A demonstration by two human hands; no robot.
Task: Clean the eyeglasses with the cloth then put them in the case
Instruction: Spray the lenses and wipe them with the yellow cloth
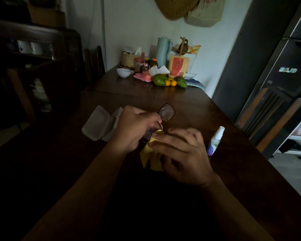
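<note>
Dark-framed eyeglasses are held above the dark wooden table. My left hand grips them near the bridge, one lens sticking up past my fingers and the other lens hidden between my hands. My right hand holds a yellow cloth against the lower lens; the cloth hangs down below my fingers. A clear plastic glasses case lies open on the table just left of my left hand.
A small white spray bottle lies to the right of my right hand. Fruit, jars, a white bowl and packets crowd the table's far end. A wooden chair and a dark fridge stand at the right.
</note>
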